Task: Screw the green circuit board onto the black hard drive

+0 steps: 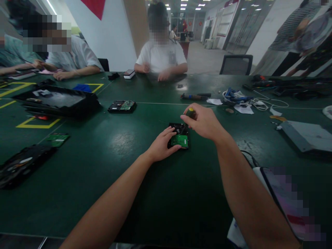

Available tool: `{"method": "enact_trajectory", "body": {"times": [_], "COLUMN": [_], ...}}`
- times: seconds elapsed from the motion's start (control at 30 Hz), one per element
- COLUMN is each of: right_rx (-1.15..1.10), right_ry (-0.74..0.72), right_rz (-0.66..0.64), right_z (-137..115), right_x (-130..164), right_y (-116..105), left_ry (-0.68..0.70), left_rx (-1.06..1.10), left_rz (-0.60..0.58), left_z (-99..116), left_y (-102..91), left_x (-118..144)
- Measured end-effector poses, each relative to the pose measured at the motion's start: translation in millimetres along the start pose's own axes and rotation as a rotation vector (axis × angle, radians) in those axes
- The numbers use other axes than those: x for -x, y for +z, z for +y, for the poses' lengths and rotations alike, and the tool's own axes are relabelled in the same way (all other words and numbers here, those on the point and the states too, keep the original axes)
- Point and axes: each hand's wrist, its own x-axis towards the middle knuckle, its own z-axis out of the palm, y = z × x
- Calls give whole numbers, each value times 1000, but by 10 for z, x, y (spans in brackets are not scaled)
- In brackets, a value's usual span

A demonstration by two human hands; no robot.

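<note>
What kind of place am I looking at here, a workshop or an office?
Probably an electronics teardown bench in an office hall: the left hand steadies a black hard drive with a green circuit board, the right hand grips a yellow-capped screwdriver, and another drive lies on the long green table.

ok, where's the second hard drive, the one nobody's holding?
In the head view the second hard drive lies on the green table, left of and beyond the hard drive under the left hand, just right of the black tray.
</note>
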Motion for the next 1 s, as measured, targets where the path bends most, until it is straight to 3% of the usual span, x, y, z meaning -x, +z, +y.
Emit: {"method": "enact_trajectory", "body": {"times": [0.4,1.0], "right_rx": [13,-27], "right_ry": [-17,-16], "right_rz": [26,-54], "right_z": [-19,13], "right_x": [6,-2], "right_y": [6,44], "left_ry": [3,7], "left_rx": [18,-5], "left_rz": [5,11], "left_z": [35,24], "left_y": [-35,-11], "left_x": [6,2]}}
